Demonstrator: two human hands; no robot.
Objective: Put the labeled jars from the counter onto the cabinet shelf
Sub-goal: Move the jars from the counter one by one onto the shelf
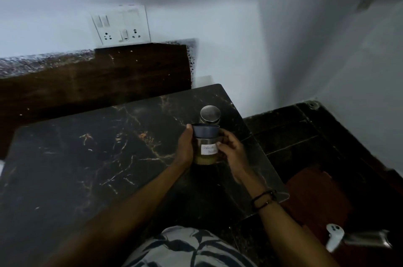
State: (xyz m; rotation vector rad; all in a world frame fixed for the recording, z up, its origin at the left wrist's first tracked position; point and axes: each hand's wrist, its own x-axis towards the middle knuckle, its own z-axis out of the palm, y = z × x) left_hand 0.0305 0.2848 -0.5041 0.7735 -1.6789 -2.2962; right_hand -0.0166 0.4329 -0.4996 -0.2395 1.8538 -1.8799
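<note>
A glass jar with a dark blue lid and a white handwritten label holds yellowish-green powder. Both hands grip it above the dark marble counter. My left hand wraps its left side. My right hand holds its right side, thumb on the label. Just behind it stands a second jar with a round steel lid, its body mostly hidden. No cabinet shelf is in view.
A white switch and socket plate is on the wall behind a brown wooden backboard. The counter ends at the right, with dark floor tiles, a reddish mat and a white-handled metal object beyond.
</note>
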